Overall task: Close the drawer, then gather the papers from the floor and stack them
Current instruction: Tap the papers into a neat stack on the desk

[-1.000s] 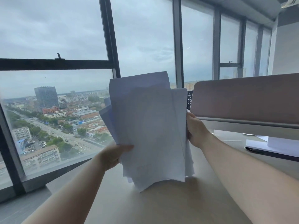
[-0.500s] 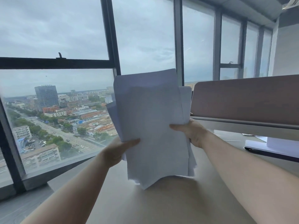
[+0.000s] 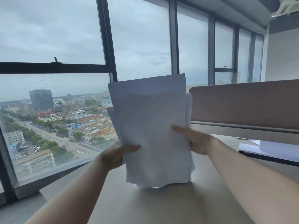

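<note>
A sheaf of white papers (image 3: 153, 131) stands upright in front of me, its lower edges resting on the beige desk (image 3: 169, 206). My left hand (image 3: 116, 155) grips the sheaf's left edge with the thumb across the front. My right hand (image 3: 196, 141) holds the right edge, thumb laid on the front sheet. The sheets are nearly squared up, with a few edges sticking out at the left, right and bottom. The drawer and the floor are out of view.
A brown-grey desk divider (image 3: 246, 104) rises at the right. Behind my right arm lie white sheets on a dark flat device (image 3: 268, 152). Tall windows with dark frames (image 3: 106, 46) run along the far side, close to the desk's left edge.
The sheaf turned from skewed to nearly upright and its sheets drew together. Both thumbs moved onto the front sheet, and the lower edges came to rest on the desk.
</note>
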`<state>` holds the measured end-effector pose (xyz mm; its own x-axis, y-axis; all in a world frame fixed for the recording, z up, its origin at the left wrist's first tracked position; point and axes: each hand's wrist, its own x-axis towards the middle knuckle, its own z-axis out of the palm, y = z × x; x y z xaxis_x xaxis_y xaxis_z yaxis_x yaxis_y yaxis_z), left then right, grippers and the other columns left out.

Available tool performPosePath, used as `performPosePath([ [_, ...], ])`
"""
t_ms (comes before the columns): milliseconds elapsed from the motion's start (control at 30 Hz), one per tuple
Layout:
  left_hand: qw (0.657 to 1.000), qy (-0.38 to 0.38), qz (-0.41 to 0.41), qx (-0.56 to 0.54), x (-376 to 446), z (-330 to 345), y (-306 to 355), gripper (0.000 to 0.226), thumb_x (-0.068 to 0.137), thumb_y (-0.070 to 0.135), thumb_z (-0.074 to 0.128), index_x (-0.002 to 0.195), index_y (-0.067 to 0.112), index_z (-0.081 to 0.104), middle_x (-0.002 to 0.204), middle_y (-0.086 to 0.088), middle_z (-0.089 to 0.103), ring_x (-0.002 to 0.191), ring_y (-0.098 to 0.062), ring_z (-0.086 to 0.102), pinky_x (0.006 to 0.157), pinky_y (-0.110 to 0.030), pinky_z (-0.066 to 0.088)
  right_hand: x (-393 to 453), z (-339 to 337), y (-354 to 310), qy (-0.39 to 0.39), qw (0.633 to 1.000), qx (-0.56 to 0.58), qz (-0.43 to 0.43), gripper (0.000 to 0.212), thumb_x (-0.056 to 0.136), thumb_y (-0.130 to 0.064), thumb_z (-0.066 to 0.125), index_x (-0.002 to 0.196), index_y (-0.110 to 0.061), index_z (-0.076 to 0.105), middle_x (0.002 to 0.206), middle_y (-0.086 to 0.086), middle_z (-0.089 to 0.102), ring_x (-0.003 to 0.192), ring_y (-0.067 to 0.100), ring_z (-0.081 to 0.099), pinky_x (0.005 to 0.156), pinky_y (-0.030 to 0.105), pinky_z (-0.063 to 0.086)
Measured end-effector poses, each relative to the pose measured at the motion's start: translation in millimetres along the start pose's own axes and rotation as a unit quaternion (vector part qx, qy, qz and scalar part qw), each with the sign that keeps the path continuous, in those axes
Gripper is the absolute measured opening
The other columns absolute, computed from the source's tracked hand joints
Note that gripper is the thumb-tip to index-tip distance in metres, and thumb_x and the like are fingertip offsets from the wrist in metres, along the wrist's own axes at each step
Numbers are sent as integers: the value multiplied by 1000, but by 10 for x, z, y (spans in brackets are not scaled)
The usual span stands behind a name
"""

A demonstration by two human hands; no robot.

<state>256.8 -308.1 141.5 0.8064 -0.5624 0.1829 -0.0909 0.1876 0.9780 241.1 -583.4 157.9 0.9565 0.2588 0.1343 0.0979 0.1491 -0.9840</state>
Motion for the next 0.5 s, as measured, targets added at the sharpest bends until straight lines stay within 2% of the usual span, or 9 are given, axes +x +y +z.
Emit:
performPosePath([
  [100, 1000, -6, 3, -1, -6, -56, 2, 60, 25, 18, 95, 83, 12, 79, 87, -7, 78, 81, -21, 74, 69, -33, 59, -1, -62, 48, 20, 998, -52, 3, 98, 43, -54, 92, 131, -37, 53, 130, -6, 65, 123, 23, 59, 102, 65, 40],
  [133, 1000, -7, 3, -3, -9, -72, 2, 60, 25, 18, 95, 83, 12, 79, 87, -7, 77, 81, -21, 74, 69, -33, 59, 3, -69, 62, 22, 998, -64, 10, 93, 47, -56, 89, 130, -42, 52, 132, -11, 63, 127, 21, 55, 103, 70, 33],
  [167, 1000, -6, 5, -5, -11, -94, -4, 60, 25, 18, 95, 83, 12, 78, 88, -7, 77, 81, -21, 74, 69, -33, 59, 14, -63, 75, 15, 998, -66, 9, 90, 48, -57, 88, 130, -42, 53, 132, -12, 63, 127, 19, 55, 102, 69, 34],
  [267, 1000, 4, 9, 3, 11, -144, -33, 61, 26, 20, 95, 85, 12, 78, 90, -7, 77, 83, -22, 74, 70, -34, 59, 60, -23, 98, 40, 999, -29, -15, 86, 54, -43, 90, 130, -24, 57, 119, -2, 71, 108, 18, 69, 88, 46, 56],
  [333, 1000, 15, 11, 19, 45, -183, -41, 63, 29, 22, 95, 89, 13, 78, 94, -8, 77, 88, -23, 73, 74, -36, 59, 82, 23, 74, 61, 997, 5, -50, 62, 65, -23, 85, 123, -15, 64, 111, 2, 74, 93, 18, 73, 78, 34, 60],
  [433, 996, 44, 33, 74, 82, -252, 30, 71, 37, 28, 94, 102, 11, 72, 106, -9, 74, 100, -26, 69, 87, -38, 57, 124, 58, -3, 106, 991, 24, -81, 39, 76, -1, 75, 113, -10, 68, 103, 7, 74, 84, 22, 72, 77, 34, 61],
  [500, 988, 71, 66, 118, 108, -301, 126, 78, 39, 32, 93, 109, 9, 68, 109, -10, 73, 102, -26, 69, 88, -36, 56, 147, 80, -62, 134, 986, 3, -100, 28, 78, 4, 72, 100, -13, 70, 95, 7, 74, 82, 26, 70, 77, 35, 60],
])
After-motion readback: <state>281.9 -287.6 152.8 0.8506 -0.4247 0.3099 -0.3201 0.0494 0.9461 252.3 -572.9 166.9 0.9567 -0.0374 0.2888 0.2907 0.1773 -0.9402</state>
